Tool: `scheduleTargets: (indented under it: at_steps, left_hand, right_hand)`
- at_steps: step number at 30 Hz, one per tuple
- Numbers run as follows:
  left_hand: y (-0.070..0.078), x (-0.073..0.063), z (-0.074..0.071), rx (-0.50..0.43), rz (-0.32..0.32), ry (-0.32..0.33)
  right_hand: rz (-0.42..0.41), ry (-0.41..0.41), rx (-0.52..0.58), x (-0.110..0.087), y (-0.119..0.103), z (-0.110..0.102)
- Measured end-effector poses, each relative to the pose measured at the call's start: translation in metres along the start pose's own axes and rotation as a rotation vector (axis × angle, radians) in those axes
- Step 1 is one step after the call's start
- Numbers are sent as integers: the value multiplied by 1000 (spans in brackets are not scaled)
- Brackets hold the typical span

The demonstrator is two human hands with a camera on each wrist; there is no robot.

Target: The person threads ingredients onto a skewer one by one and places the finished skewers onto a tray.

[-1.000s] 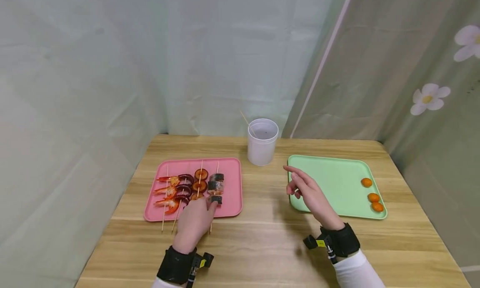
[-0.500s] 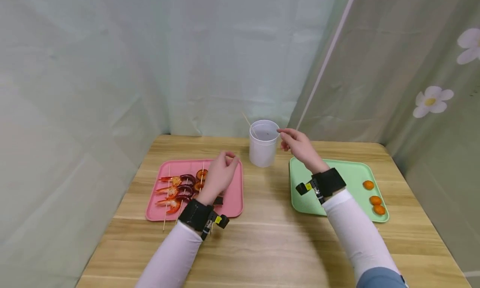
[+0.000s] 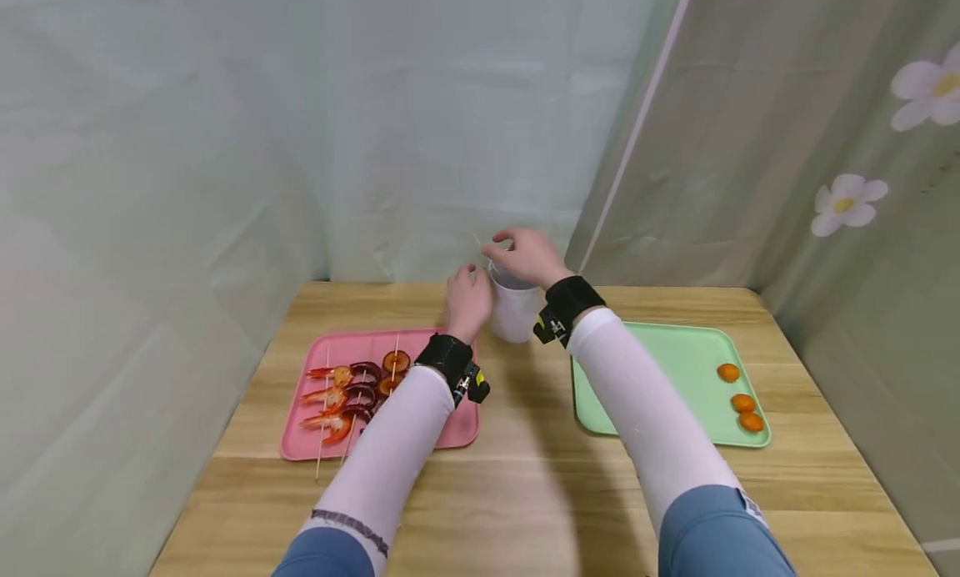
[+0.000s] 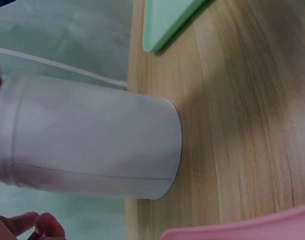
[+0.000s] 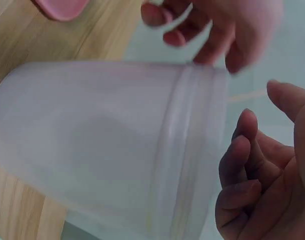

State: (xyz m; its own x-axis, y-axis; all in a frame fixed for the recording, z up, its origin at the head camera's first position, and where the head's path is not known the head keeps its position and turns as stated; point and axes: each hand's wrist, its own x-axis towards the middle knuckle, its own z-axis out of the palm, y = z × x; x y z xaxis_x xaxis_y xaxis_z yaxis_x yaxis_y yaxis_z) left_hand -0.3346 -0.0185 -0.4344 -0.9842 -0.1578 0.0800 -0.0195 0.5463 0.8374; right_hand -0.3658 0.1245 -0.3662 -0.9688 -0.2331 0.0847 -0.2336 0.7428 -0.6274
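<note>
A white cup (image 3: 514, 314) stands at the back of the table, with a thin wooden skewer (image 3: 477, 240) leaning out over its rim. Above the cup's mouth is my right hand (image 3: 531, 256), fingers bent and thumb apart. In the right wrist view the skewer (image 5: 247, 95) passes through the space before those fingers, which do not close on it. My left hand (image 3: 468, 303) is at the cup's left side, its loosely bent fingers by the rim; whether they touch it is hard to tell. The cup (image 4: 92, 140) fills much of the left wrist view.
To the left lies a pink tray (image 3: 300, 427) bearing skewers of shrimp (image 3: 327, 398), dark curled pieces and round slices, partly hidden by my left arm. A green tray (image 3: 675, 360) on the right holds several small orange pieces (image 3: 743, 403). A curtain hangs behind.
My left hand has left the skewers on the pink tray and moved forward to the cup's left side. The right hand has moved from beside the green tray to above the cup.
</note>
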Motion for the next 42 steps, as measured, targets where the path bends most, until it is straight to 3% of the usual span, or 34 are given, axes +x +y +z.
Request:
scheduleTargets:
  at_steps: [6, 12, 16, 21, 36, 39, 42]
  left_hand:
    - [3, 4, 8, 83, 40, 32]
    - [5, 4, 9, 144, 97, 21]
    - [4, 5, 8, 148, 91, 36]
    - [3, 5, 9, 122, 76, 54]
    - [4, 7, 7, 148, 143, 47]
    - [3, 7, 6, 158, 170, 28]
    - [3, 7, 4, 129, 202, 29]
  right_hand:
    - [-16, 37, -134, 11, -17, 20]
    - [8, 95, -186, 13, -24, 27]
    - [34, 105, -206, 13, -25, 26]
    - [68, 118, -224, 13, -23, 24]
    - [106, 103, -286, 11, -13, 11]
    - [105, 103, -261, 6, -10, 0]
    - [108, 139, -166, -4, -5, -14]
